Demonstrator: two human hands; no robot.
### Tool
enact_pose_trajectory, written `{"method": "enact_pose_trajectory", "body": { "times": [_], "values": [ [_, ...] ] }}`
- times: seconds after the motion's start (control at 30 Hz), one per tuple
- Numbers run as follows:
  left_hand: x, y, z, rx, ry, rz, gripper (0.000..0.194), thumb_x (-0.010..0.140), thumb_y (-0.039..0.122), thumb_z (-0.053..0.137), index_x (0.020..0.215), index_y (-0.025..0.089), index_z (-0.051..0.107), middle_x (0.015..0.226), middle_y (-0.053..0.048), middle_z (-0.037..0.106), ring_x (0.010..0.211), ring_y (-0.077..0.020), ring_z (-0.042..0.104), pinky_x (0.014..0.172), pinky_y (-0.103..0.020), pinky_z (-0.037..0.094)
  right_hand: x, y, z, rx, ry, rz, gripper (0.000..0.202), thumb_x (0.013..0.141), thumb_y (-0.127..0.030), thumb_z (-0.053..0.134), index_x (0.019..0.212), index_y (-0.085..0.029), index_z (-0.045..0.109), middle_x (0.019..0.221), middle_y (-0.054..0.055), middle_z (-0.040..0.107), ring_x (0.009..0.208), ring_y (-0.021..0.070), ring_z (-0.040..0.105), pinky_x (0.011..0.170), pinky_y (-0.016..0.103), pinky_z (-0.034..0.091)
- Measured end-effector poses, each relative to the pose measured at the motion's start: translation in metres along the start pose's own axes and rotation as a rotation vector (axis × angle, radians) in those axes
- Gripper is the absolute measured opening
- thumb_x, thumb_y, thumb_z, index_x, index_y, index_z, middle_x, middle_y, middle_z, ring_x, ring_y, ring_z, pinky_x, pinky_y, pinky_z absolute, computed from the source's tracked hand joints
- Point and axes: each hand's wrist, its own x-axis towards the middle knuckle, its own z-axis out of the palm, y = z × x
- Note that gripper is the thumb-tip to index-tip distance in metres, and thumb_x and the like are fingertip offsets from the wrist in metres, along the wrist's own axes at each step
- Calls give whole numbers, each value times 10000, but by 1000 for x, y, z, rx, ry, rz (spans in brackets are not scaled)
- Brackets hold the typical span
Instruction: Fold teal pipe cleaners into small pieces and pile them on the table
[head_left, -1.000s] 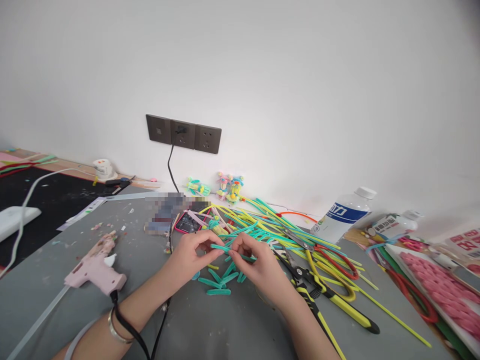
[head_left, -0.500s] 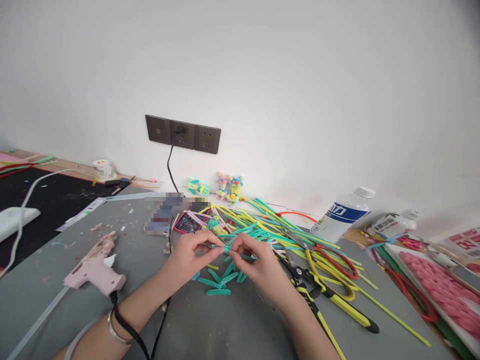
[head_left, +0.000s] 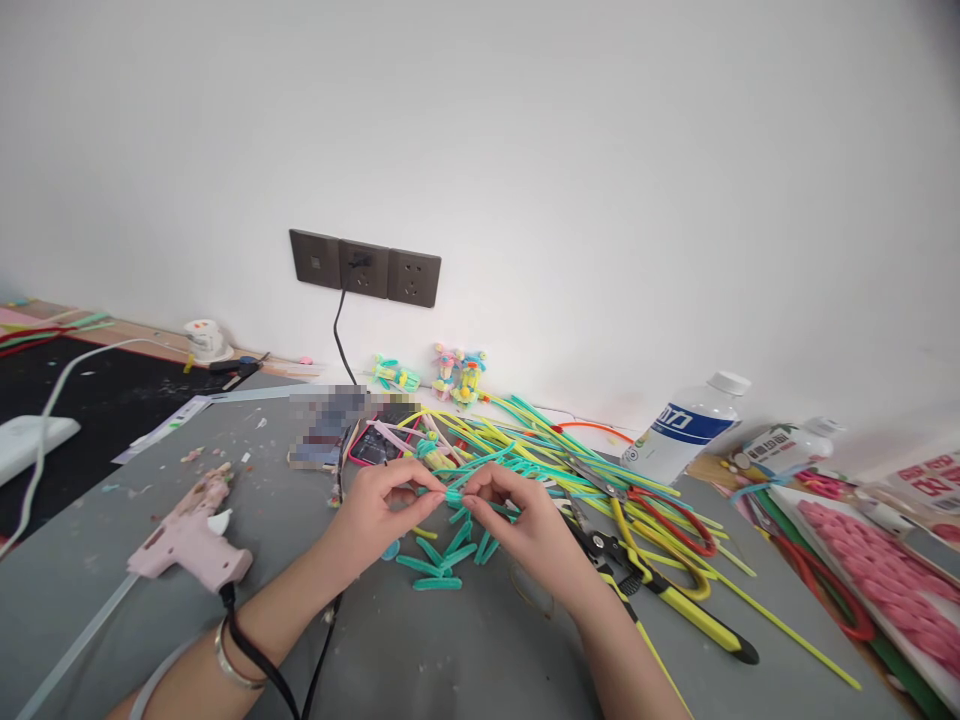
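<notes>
Between my fingertips is a short teal pipe cleaner piece [head_left: 453, 495], pinched from both sides. My left hand [head_left: 388, 505] grips its left end with thumb and forefinger. My right hand [head_left: 508, 507] pinches the right end, and the fingers partly cover the piece. Several folded teal pipe cleaner pieces [head_left: 437, 583] lie on the grey table just below my hands. Behind my hands spreads a heap of long yellow and teal pipe cleaners [head_left: 517, 440]. A small yellow-green pipe cleaner figure [head_left: 433, 452] lies close behind my fingers.
A pink glue gun [head_left: 191, 545] with a black cord rests at left. Yellow-black pliers [head_left: 690, 610] and red-handled scissors [head_left: 675, 505] lie at right, near a capped bottle [head_left: 682, 430]. Small figures [head_left: 459, 375] stand by the wall. A phone [head_left: 375, 440] lies behind my left hand.
My right hand has shifted very slightly, and its fingers have moved along the teal piece. My left hand stays almost in place, still pinching.
</notes>
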Motion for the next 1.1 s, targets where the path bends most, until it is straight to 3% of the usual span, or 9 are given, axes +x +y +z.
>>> {"method": "enact_pose_trajectory", "body": {
  "times": [0.17,0.37,0.57,0.8,1.1],
  "values": [
    [-1,1,0,-10,44,15,107,853,186,629,789,176,713,726,-26,699,638,-142,653,571,-199,543,2,1,-5,118,-3,82,276,931,-428,580,839,-181,664,735,23,608,674,164,519,614,277,400],
    [-1,0,-1,21,86,122,97,856,148,645,814,182,726,767,-40,720,665,-146,685,574,-192,563,3,0,-3,256,-45,133,385,889,-556,611,803,-182,648,632,-22,501,575,128,422,540,262,338],
    [-3,-3,-1,51,108,251,99,866,138,654,839,179,741,788,-68,728,734,-166,705,594,-204,586,3,-3,-3,349,-68,168,397,861,-564,650,773,-179,613,631,-44,443,563,107,356,529,250,277],
    [-3,-3,-1,188,128,366,115,918,199,644,841,197,728,746,-51,731,691,-154,702,561,-198,546,1,-2,-4,403,-134,257,389,842,-561,676,803,-175,641,660,-11,577,552,110,442,536,250,350],
    [-3,-1,-1,253,124,457,124,923,138,618,876,202,713,780,-39,730,703,-149,711,644,-213,571,1,-3,-4,387,-168,257,343,865,-519,655,789,-188,606,614,-31,526,561,116,444,516,242,288]
  ]
}}
